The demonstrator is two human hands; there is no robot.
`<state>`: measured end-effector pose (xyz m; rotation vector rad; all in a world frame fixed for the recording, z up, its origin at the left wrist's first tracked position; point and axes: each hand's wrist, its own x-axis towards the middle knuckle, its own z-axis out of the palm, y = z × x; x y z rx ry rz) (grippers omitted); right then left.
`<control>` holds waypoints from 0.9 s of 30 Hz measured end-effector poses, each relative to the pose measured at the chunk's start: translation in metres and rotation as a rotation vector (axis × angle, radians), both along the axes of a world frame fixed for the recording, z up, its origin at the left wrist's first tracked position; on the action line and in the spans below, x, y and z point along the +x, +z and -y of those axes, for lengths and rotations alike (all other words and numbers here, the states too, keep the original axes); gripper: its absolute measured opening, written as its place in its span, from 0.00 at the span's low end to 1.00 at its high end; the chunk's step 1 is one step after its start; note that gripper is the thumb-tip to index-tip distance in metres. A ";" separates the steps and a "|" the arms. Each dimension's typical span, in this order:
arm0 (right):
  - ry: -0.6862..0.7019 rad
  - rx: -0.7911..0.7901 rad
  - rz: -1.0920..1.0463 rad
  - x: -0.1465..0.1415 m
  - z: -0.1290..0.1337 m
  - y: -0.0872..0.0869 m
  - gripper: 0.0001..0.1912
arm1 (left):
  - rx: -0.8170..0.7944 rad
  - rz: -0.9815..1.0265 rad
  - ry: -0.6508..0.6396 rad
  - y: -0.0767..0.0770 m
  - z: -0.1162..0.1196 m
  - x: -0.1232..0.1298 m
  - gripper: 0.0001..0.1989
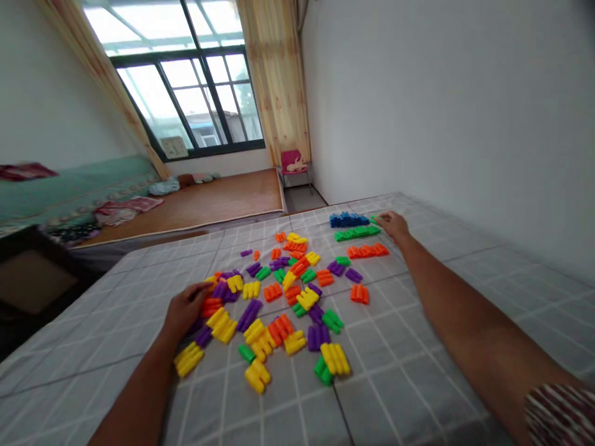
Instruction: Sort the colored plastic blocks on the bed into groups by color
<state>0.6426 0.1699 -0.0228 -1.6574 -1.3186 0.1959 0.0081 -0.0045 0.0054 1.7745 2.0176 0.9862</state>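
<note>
My right hand [393, 224] is stretched to the far right of the table, its fingers pinched on a small green plastic building block [373, 220]. Just left of it is a row of blue blocks [348, 220]. Nearer to me lie a row of green blocks [357, 233] and a row of orange blocks [368, 251]. At the left edge of the loose pile, my left hand [186, 308] has curled fingers against orange blocks [211, 306] and purple blocks [225, 291]. Whatever its fingertips grip is hidden.
Yellow blocks [222, 325], purple, green and orange ones lie scattered over the middle of the grey checked tablecloth [395, 371]. A white wall [441, 111] runs along the right. Beyond the table are a low bed [232, 192], a pink chair [292, 158] and a window.
</note>
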 end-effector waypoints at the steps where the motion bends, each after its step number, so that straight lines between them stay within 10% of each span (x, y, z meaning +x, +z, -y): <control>1: -0.023 -0.014 0.052 0.000 0.000 -0.001 0.13 | 0.003 -0.001 0.004 0.001 0.000 0.001 0.25; 15: -0.118 -0.208 0.361 -0.018 0.018 0.005 0.13 | 0.000 -0.007 0.023 0.000 0.001 0.003 0.22; 20: -0.101 -0.077 0.389 -0.032 0.028 0.032 0.15 | 0.150 -0.103 -0.006 0.002 0.001 0.008 0.18; 23: 0.211 -0.012 0.376 -0.064 0.038 0.060 0.16 | 0.298 -0.187 -0.076 0.015 -0.002 0.024 0.17; 27: 1.002 -0.200 0.424 -0.127 0.068 0.085 0.18 | 0.268 -0.273 -0.346 0.036 -0.004 0.074 0.14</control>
